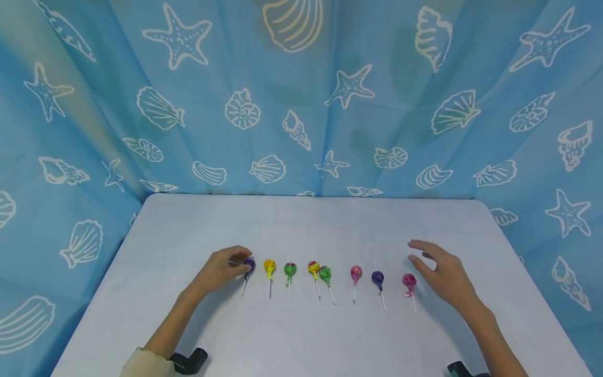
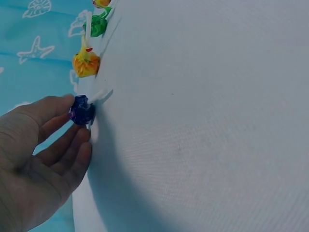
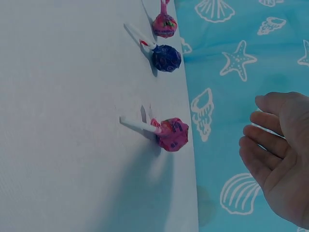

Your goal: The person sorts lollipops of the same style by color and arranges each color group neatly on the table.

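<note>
Pinching at the left end

The white surface (image 1: 301, 340) spreads under the yellow lollipop (image 1: 269, 266). Well right of that lollipop, my right hand (image 1: 447, 275) hovers, thumb and fingers wide apart. Just left of it, my left hand (image 1: 223, 268) pinches the purple lollipop (image 2: 81, 111); six more lollipops (image 1: 325, 274) lie rightward.

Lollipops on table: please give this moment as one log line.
left hand: holds leftmost purple lollipop | right hand: empty, beside rightmost pink lollipop | other six lollipops: between, on table
</note>
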The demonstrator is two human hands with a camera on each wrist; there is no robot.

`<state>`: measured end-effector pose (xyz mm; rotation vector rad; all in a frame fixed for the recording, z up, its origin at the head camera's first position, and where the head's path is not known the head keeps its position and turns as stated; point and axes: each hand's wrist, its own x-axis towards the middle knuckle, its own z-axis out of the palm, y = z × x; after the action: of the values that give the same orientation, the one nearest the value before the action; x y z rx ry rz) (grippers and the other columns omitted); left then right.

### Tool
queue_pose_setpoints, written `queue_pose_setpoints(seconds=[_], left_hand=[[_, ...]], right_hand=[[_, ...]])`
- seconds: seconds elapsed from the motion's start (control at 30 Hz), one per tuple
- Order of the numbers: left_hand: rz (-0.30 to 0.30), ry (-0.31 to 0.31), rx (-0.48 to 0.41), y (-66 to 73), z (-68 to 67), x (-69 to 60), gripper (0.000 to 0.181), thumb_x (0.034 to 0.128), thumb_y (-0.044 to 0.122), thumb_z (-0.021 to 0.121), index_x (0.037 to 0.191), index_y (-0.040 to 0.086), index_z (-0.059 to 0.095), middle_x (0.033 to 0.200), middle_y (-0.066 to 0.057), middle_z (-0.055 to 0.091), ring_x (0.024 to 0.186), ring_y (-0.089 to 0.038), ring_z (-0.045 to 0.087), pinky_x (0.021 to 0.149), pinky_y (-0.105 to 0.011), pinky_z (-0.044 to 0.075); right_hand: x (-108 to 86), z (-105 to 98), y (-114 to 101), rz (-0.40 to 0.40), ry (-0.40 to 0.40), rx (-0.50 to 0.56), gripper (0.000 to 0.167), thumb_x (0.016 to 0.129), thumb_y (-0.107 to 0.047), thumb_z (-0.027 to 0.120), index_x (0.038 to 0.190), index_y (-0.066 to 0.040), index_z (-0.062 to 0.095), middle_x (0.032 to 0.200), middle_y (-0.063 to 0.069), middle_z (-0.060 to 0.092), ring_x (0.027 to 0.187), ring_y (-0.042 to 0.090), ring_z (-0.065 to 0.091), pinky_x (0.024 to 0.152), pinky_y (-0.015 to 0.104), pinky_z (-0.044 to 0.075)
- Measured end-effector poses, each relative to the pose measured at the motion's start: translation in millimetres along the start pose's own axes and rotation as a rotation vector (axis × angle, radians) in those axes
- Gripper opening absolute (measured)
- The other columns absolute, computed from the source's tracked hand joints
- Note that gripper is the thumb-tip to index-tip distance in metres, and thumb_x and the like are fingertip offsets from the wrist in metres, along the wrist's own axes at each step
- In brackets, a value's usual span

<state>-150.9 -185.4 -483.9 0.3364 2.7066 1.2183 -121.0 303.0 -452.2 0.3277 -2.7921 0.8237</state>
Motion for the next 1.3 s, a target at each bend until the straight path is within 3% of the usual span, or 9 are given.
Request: queue_pose_setpoints(seconds=[0.37,0.77,1.1,1.3], left_hand=[[-0.015,-0.003,0.027,-1.5,0.5,0.7,0.023,0.0895,0.005,0.072,0.113,0.003,0.070,0.104,-0.005,0.069,0.096,-0.023,0.065,0.086,-0.040,0.055],[-0.023,-0.001,0.011,-2.0,-0.3,-1.5,0.023,0.0896,0.005,0.072,0.112,0.000,0.070,0.104,-0.007,0.069,0.097,-0.025,0.066,0.088,-0.042,0.055],[-0.032,-0.005,0.006,-2.9,-0.4,-1.9,0.023,0.0891,0.006,0.072,0.112,0.001,0.070,0.099,-0.004,0.069,0.094,-0.022,0.065,0.086,-0.041,0.055],[-0.032,-0.009,-0.012,-2.1,-1.6,-1.9,0.023,0.0893,0.006,0.072,0.112,0.001,0.070,0.099,-0.004,0.068,0.094,-0.022,0.065,0.086,-0.041,0.055]], right_hand=[[-4.1,9,-5,0.005,-0.040,0.087,0.038,0.088,0.000,0.073,0.125,0.001,0.064,0.121,0.021,0.066,0.106,0.039,0.066,0.082,0.044,0.054],[-9.5,29,-9,0.026,-0.070,0.174,0.035,0.090,-0.004,0.073,0.123,0.002,0.066,0.114,0.021,0.069,0.099,0.034,0.070,0.081,0.041,0.057],[-13.4,46,-18,-0.001,-0.077,0.164,0.037,0.086,-0.001,0.076,0.121,0.004,0.066,0.116,0.021,0.069,0.102,0.036,0.069,0.082,0.042,0.056],[-12.4,52,-22,0.024,-0.105,0.088,0.037,0.087,-0.007,0.076,0.122,0.002,0.066,0.121,0.020,0.067,0.106,0.037,0.067,0.089,0.048,0.053]])
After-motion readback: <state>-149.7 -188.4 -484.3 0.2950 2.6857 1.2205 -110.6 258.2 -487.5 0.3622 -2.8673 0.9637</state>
